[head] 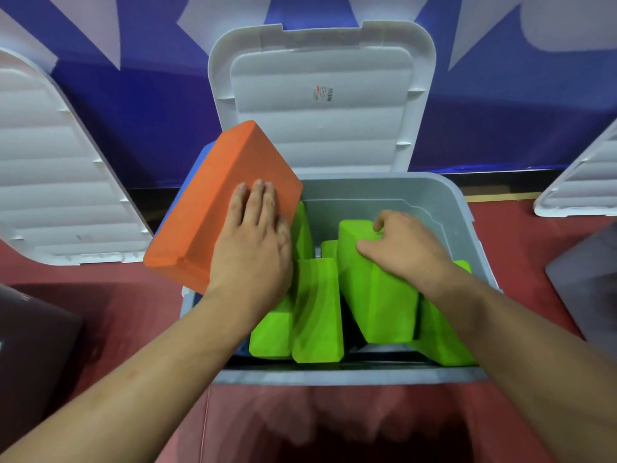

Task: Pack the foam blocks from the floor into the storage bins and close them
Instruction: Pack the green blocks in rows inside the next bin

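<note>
Head: left hand (253, 242) on orange foam (217, 192), right hand (404, 248) gripping green foam (384, 305).

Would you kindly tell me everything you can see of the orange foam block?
The orange foam block is a matte, rectangular slab with bevelled edges. It lies tilted over the left rim of the grey bin, one corner toward the raised lid. The left hand rests flat on its top face, fingers straight, thumb hidden. Something blue shows beneath its left edge.
</note>
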{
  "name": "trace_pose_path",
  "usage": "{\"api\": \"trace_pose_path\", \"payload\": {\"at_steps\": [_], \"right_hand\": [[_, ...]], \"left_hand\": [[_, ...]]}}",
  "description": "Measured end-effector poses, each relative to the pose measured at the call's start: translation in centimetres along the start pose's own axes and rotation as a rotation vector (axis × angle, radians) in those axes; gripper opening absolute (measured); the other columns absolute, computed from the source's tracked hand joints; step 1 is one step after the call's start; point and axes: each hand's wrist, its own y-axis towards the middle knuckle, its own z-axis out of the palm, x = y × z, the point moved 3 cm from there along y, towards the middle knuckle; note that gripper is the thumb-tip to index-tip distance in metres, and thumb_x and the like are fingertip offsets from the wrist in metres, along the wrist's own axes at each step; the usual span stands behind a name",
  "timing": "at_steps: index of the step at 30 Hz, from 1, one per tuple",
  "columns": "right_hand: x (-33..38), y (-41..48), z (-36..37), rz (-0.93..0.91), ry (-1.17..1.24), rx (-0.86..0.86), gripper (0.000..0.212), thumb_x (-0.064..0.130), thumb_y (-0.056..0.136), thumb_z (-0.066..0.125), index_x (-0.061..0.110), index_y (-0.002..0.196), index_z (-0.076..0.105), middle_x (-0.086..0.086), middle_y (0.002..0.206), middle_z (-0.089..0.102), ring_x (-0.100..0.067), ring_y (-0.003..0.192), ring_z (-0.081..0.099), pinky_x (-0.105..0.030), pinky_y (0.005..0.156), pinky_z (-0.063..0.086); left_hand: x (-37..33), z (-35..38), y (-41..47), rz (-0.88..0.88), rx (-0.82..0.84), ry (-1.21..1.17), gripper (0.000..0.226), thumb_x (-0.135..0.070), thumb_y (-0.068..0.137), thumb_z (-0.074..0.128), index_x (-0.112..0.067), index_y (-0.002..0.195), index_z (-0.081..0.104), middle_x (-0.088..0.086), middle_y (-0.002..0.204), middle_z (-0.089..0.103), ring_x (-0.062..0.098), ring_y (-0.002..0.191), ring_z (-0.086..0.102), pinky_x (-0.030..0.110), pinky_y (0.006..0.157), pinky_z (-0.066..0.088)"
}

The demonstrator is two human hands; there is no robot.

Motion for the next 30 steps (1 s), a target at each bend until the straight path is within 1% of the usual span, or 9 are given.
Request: {"api": "trace_pose_path", "payload": {"at_steps": [2,6,9,13,17,21,24,27,30], "right_hand": [[0.8,-0.2,0.8,0.015,0.082,0.070,0.043,0.042,0.083,0.062,0.013,0.114,0.059,-0.016,0.119,0.053,-0.036,0.109,0.055,-0.036,0.092,0.046],[0.4,-0.1,3.0,0.039,0.090,0.253,0.037,0.042,0.093,0.052,0.007,0.083,0.059,-0.019,0.091,0.061,-0.034,0.097,0.058,-0.028,0.064,0.037],[-1.5,1.4,1.3,0.125,0.141,0.174,0.036,0.035,0.095,0.049,0.002,0.096,0.064,-0.020,0.101,0.065,-0.034,0.097,0.062,-0.027,0.070,0.038],[-4.3,5.7,-0.7,0.200,0.126,0.166,0.022,0.024,0.091,0.050,0.008,0.076,0.054,-0.020,0.090,0.061,-0.033,0.076,0.058,-0.029,0.066,0.044],[-7.0,7.5,1.1,0.317,0.089,0.414,0.049,0.044,0.093,0.058,0.004,0.120,0.053,-0.022,0.110,0.059,-0.037,0.080,0.061,-0.045,0.082,0.054],[-5.3,7.3,2.2,0.231,0.193,0.448,0.084,0.078,0.080,0.049,0.019,0.139,0.042,-0.014,0.116,0.058,-0.031,0.081,0.058,-0.033,0.072,0.046],[-1.7,6.1,3.6,0.024,0.089,0.356,0.098,0.080,0.079,0.048,0.011,0.148,0.031,-0.014,0.128,0.057,-0.030,0.096,0.060,-0.029,0.068,0.045],[0.4,4.2,5.8,-0.015,-0.047,0.400,0.114,0.080,0.080,0.047,-0.002,0.151,0.014,-0.018,0.137,0.052,-0.034,0.120,0.055,-0.033,0.090,0.046],[-0.3,4.1,6.2,0.108,0.043,0.442,0.106,0.065,0.083,0.057,0.000,0.152,0.009,-0.018,0.125,0.058,-0.039,0.105,0.063,-0.042,0.083,0.056]], "left_hand": [[-0.1,-0.1,0.1,0.007,-0.018,-0.041,0.044,-0.030,0.096,0.036,-0.006,0.127,0.057,0.030,0.155,0.024,0.041,0.147,0.017,0.055,0.119,0.006],[-1.0,-0.3,0.3,0.017,-0.017,-0.081,0.048,-0.044,0.096,0.033,-0.010,0.121,0.057,0.033,0.154,0.024,0.043,0.147,0.017,0.056,0.119,0.004],[-1.5,-0.2,0.3,0.016,-0.027,-0.082,0.052,-0.049,0.096,0.031,-0.012,0.124,0.055,0.034,0.154,0.022,0.044,0.147,0.014,0.056,0.119,0.002],[-1.7,0.1,0.0,0.036,-0.038,-0.050,0.049,-0.046,0.096,0.032,-0.010,0.117,0.058,0.036,0.152,0.023,0.046,0.146,0.017,0.057,0.118,0.004],[-2.6,0.3,-0.5,0.072,-0.059,-0.055,0.045,-0.041,0.091,0.041,-0.006,0.107,0.063,0.038,0.144,0.037,0.047,0.140,0.031,0.057,0.118,0.011],[-3.6,0.6,-1.1,0.100,-0.054,-0.054,0.040,-0.037,0.091,0.046,-0.005,0.110,0.063,0.034,0.141,0.045,0.043,0.139,0.036,0.055,0.118,0.013],[-3.5,0.8,-1.4,0.092,-0.063,-0.032,0.039,-0.027,0.090,0.042,-0.003,0.112,0.064,0.030,0.141,0.047,0.040,0.138,0.039,0.054,0.119,0.015],[-2.9,0.5,-1.4,0.069,-0.084,-0.027,0.043,-0.022,0.087,0.040,0.000,0.114,0.065,0.028,0.141,0.048,0.039,0.138,0.040,0.053,0.118,0.017],[-2.4,0.2,-1.4,0.039,-0.102,-0.050,0.045,-0.019,0.084,0.038,0.001,0.113,0.066,0.026,0.140,0.051,0.036,0.137,0.042,0.052,0.118,0.019]]}}
